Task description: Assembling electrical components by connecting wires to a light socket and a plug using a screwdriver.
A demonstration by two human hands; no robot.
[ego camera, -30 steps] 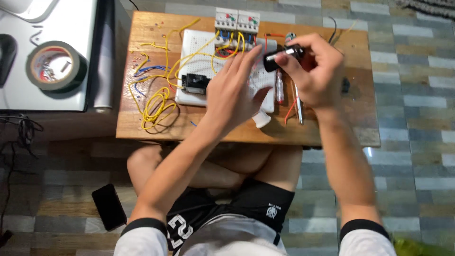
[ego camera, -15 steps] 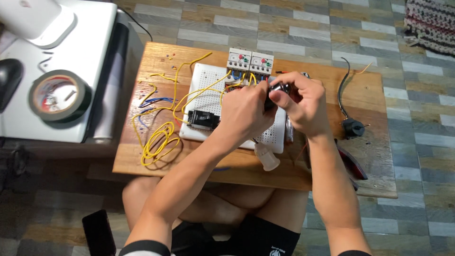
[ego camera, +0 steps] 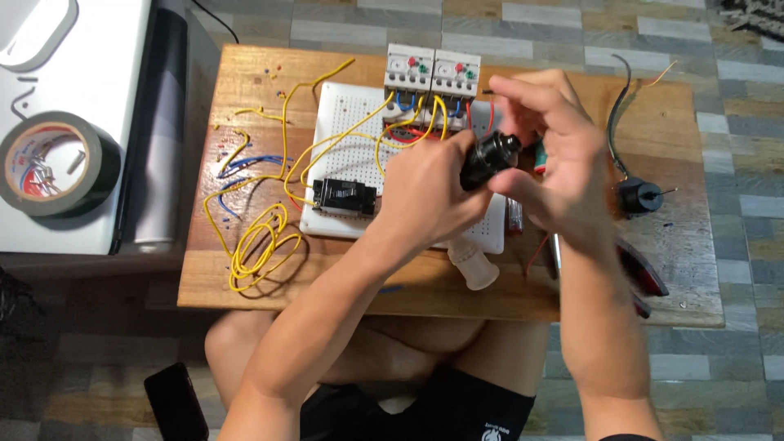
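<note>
My left hand (ego camera: 429, 192) grips a small black cylindrical part (ego camera: 487, 157) above a white perforated board (ego camera: 347, 135) on a low wooden table (ego camera: 245, 282). My right hand (ego camera: 549, 155) is next to the part, its fingers spread and touching the part's far end. Two white relay blocks (ego camera: 433, 75) with red and green buttons stand at the board's far edge, with yellow, blue and red wires running into them. A black component (ego camera: 345, 197) sits on the board's near left side. Loose yellow wire (ego camera: 253, 245) is coiled on the table to the left.
A roll of dark tape (ego camera: 53, 163) lies on a white surface at left. A black round part with wires (ego camera: 639, 196) and red-handled pliers (ego camera: 645, 273) lie on the table's right side. A white plastic piece (ego camera: 474, 265) sits near the front edge. A dark phone (ego camera: 175, 400) lies on the floor.
The camera has moved closer. Both hands lifted the black part slightly off the board, and my right hand's fingers opened around its end.
</note>
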